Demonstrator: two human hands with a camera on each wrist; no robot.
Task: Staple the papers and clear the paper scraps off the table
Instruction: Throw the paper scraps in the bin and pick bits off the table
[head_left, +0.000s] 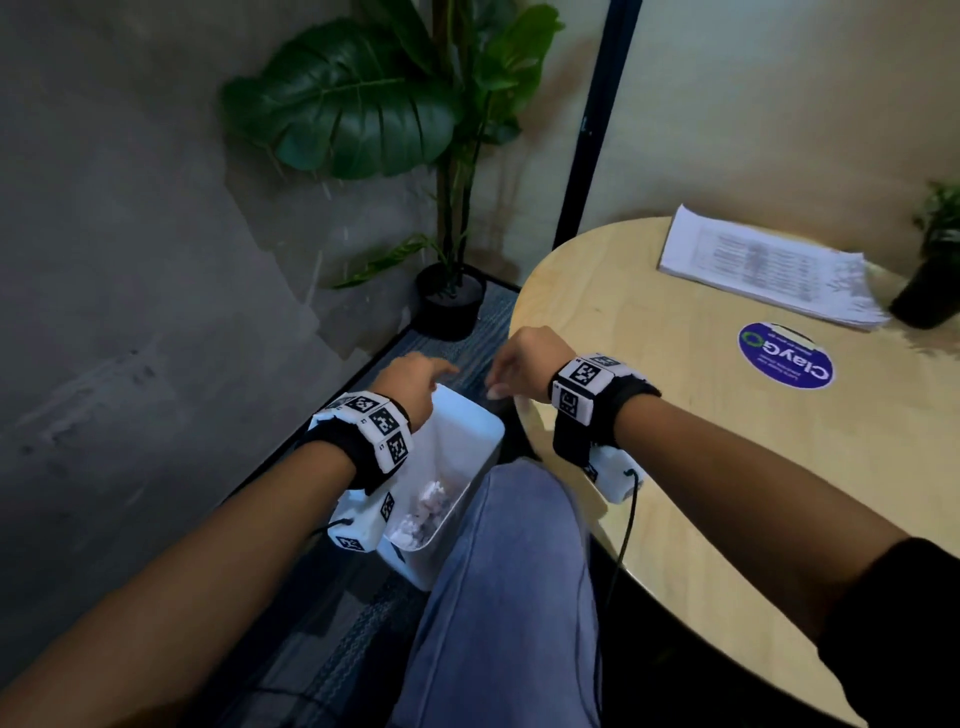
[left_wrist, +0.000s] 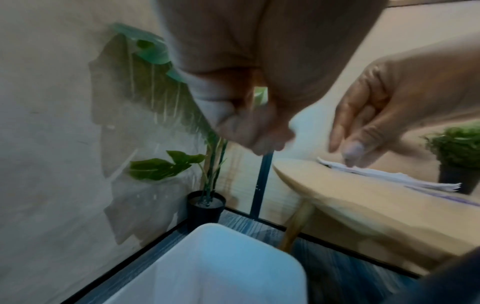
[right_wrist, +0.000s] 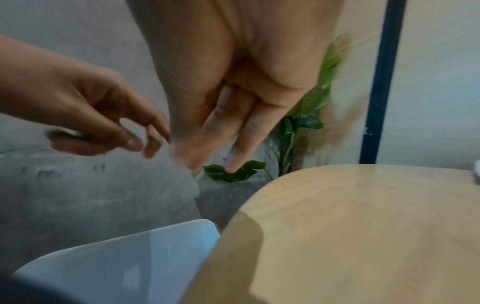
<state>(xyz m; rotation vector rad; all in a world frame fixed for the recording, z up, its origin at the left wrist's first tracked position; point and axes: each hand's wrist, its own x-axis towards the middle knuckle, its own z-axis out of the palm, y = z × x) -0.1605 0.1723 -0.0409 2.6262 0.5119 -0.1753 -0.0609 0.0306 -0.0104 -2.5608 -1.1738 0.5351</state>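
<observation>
I see dim, soft room light; both wrist views smear with motion blur, and the head view bends at its edges.

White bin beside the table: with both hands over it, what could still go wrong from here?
1. The white bin sits tight between the person's knee and the round table; a leg shift might tip it and spill the crumpled scraps.
2. The paper stack leans against the small potted plant; reaching for it could knock the pot.
</observation>
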